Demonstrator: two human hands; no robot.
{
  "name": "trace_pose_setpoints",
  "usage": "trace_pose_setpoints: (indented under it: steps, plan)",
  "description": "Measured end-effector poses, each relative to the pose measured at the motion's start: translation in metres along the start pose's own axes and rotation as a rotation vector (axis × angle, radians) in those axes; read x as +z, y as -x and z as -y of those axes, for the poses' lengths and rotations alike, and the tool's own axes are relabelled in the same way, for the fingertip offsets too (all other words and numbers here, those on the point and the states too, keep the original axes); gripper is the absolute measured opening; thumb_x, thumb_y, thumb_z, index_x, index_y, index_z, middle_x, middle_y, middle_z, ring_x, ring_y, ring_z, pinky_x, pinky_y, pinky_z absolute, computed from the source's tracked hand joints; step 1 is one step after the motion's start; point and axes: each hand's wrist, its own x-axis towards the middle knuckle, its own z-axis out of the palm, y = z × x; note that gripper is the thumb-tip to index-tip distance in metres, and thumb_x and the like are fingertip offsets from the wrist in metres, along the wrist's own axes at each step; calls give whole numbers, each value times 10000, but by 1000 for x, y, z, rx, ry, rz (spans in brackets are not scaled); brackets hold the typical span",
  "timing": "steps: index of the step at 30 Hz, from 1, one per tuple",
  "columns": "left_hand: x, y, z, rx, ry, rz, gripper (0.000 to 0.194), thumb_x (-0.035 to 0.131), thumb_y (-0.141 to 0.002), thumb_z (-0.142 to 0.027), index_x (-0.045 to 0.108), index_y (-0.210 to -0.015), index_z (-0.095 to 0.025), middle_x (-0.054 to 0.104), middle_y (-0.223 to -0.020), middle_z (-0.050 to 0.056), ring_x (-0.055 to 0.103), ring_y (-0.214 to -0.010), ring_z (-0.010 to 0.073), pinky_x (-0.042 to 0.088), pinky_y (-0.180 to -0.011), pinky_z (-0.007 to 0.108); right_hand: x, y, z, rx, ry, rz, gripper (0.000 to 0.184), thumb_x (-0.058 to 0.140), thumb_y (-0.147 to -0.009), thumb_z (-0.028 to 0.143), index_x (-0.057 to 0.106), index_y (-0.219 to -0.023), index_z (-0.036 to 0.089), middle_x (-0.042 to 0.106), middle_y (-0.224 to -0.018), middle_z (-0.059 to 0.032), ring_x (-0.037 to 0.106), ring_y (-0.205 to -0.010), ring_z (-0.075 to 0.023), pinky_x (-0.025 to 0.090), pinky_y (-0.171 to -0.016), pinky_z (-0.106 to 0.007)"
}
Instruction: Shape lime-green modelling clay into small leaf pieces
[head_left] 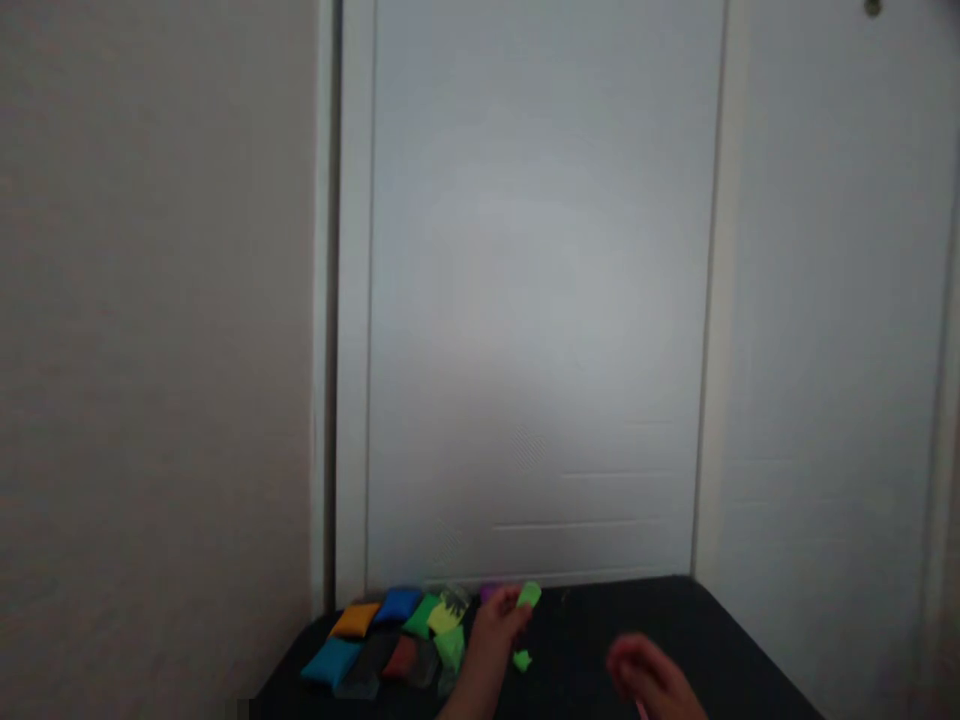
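My left hand (504,618) pinches a flat, rounded light-green piece (529,594), which looks like soft modelling clay, above the far part of the black table. Just below it on the table lies a small ragged green lump (522,660). To the right, my right hand (646,674) hangs over the table with its fingers curled together. A thin pink bit (642,710) shows under those fingers; blur and dim light hide what it is. Beside my left forearm rests a light-green packet (451,648).
Several coloured packets lie at the table's left: orange (355,620), blue (398,604), green (421,615), light blue (332,662), red (401,657) and yellow-green (447,615). A purple one (489,592) is partly behind my left hand. The black table (585,620) meets a white panel (540,300).
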Motion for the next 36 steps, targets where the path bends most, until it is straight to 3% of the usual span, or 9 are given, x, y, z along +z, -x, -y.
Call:
trace_pose_setpoints:
  steps: [1,4,7,10,13,16,21,24,36]
  plan:
    - [9,1,-14,-1,2,4,238,668,-554,-350,593,-713,-190,541,-546,-39,445,-495,102,314,-480,218,3,-9,11,20,-50,-4,65,585,-740,309,610,-794,282,573,-713,-19,559,-667,-179,455,-552,-315]
    - [35,17,-63,92,124,67,210,648,-638,-297,581,-811,-198,571,-668,-30,485,-579,91,369,-552,205,22,-34,57,90,-644,100,70,536,-734,261,586,-746,213,510,-686,5,489,-605,-115,412,-582,-278]
    - [52,46,-106,163,284,93,188,668,-627,-210,572,-785,-175,566,-657,-19,508,-587,92,387,-556,199,42,-46,96,50,-1021,151,96,462,-759,257,539,-738,204,423,-634,37,426,-563,-82,380,-551,-233]
    - [57,69,-123,170,341,167,159,669,-641,-166,557,-755,-175,548,-609,-36,497,-570,81,386,-545,184,52,-45,105,78,-1213,153,113,415,-775,253,500,-729,194,364,-621,47,380,-539,-70,370,-545,-219]
    - [55,76,-119,168,340,229,125,665,-663,-166,559,-730,-172,543,-588,-40,478,-561,66,382,-545,166,54,-43,91,107,-1268,165,138,398,-783,274,490,-720,193,304,-601,52,339,-515,-71,364,-527,-214]
    - [51,69,-107,124,359,199,132,677,-655,-179,565,-724,-172,546,-592,-40,483,-554,63,386,-536,161,54,-47,72,86,-1101,189,134,430,-777,307,511,-734,209,325,-610,42,339,-518,-85,358,-507,-226]
    - [44,51,-91,92,301,66,106,659,-678,-187,564,-722,-174,552,-615,-33,504,-580,70,388,-538,157,52,-57,51,-25,-394,302,143,563,-759,251,580,-900,240,473,-734,9,452,-670,-114,382,-599,-245]
    - [37,47,-87,125,174,10,80,644,-693,-177,569,-718,-175,557,-656,-23,521,-636,85,403,-582,170,54,-59,45,-81,-144,315,110,578,-761,229,585,-870,242,490,-768,12,472,-714,-115,381,-627,-238]
    - [18,52,-97,339,-232,-28,160,587,-728,-101,612,-780,-251,584,-728,-36,535,-671,89,425,-587,177,56,-56,40,-17,-10,262,71,552,-792,183,572,-808,249,513,-743,35,485,-686,-90,397,-613,-212]
